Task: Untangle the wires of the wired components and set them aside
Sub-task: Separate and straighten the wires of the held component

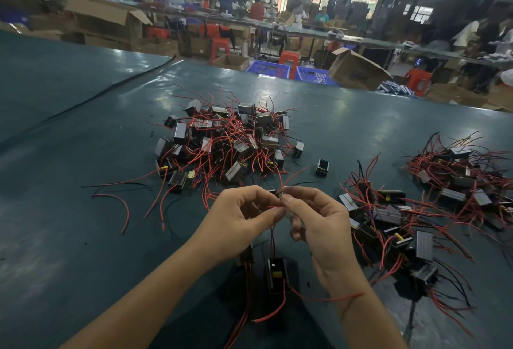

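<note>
Pinching a red wire [273,206] in the left grip [238,218], thumb and forefinger pressed tight together on it. Meeting it fingertip to fingertip with the right grip [319,226], likewise clamped on the wire at the same spot, remaining fingers curled loosely. Holding both above the green counter [83,154]. Dangling a black wired component [276,275] by its leads just below the hands. Facing the tangled pile [224,140] further back at centre, with a looser spread of components [388,223] lying to the right.
</note>
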The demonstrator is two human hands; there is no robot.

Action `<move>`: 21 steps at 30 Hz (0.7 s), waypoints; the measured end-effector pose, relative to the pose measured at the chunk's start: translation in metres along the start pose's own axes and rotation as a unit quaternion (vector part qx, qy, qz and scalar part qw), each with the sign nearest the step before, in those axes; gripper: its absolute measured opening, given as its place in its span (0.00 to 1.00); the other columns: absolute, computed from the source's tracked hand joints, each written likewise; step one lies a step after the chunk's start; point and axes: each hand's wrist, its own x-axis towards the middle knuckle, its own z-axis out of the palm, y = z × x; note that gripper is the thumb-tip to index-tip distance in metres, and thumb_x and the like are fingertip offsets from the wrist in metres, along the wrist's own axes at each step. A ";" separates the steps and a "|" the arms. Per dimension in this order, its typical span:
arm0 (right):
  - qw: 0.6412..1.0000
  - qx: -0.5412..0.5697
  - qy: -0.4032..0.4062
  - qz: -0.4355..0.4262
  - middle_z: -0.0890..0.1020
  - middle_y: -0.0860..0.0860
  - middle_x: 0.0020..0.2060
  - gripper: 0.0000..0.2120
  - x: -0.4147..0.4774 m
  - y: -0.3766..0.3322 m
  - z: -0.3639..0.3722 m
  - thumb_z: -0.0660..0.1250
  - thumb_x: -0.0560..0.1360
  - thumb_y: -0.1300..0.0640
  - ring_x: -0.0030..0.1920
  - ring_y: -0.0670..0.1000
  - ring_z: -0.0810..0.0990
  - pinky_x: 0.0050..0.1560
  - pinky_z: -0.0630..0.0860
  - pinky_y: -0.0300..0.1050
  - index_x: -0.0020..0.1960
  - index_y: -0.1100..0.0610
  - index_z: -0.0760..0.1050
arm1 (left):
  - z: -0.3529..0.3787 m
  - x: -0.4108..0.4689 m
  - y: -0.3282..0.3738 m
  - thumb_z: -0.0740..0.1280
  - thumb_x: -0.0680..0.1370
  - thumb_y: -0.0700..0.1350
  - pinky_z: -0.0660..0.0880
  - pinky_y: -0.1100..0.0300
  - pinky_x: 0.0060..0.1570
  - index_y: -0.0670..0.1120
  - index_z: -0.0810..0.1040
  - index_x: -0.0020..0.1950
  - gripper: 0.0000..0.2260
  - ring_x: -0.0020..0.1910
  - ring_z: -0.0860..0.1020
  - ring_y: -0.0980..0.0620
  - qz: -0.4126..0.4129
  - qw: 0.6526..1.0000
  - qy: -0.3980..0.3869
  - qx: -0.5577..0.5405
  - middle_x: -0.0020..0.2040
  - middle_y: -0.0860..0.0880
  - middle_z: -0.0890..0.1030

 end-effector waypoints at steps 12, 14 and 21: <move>0.993 0.037 -0.029 0.112 0.72 0.52 0.26 0.13 0.003 -0.001 -0.005 0.65 0.75 0.67 0.21 0.45 0.66 0.22 0.67 0.38 0.37 0.55 0.83 | 0.004 -0.005 0.004 0.70 0.77 0.40 0.76 0.65 0.42 0.48 0.81 0.49 0.04 0.40 0.81 0.58 0.040 0.994 -0.005 0.097 0.42 0.53 0.84; 0.990 0.041 -0.034 0.128 0.73 0.53 0.28 0.12 0.003 0.000 -0.006 0.65 0.75 0.66 0.21 0.44 0.66 0.22 0.67 0.38 0.38 0.56 0.83 | 0.002 -0.004 0.004 0.70 0.77 0.41 0.76 0.65 0.42 0.48 0.81 0.49 0.04 0.40 0.81 0.58 0.039 0.994 -0.008 0.100 0.41 0.53 0.84; 0.996 0.007 -0.053 0.069 0.76 0.49 0.27 0.04 0.004 0.005 -0.007 0.72 0.71 0.58 0.24 0.44 0.69 0.26 0.68 0.38 0.38 0.54 0.83 | 0.000 -0.004 0.006 0.69 0.75 0.48 0.80 0.58 0.45 0.47 0.82 0.48 0.07 0.41 0.83 0.52 0.034 0.998 -0.011 0.047 0.41 0.51 0.84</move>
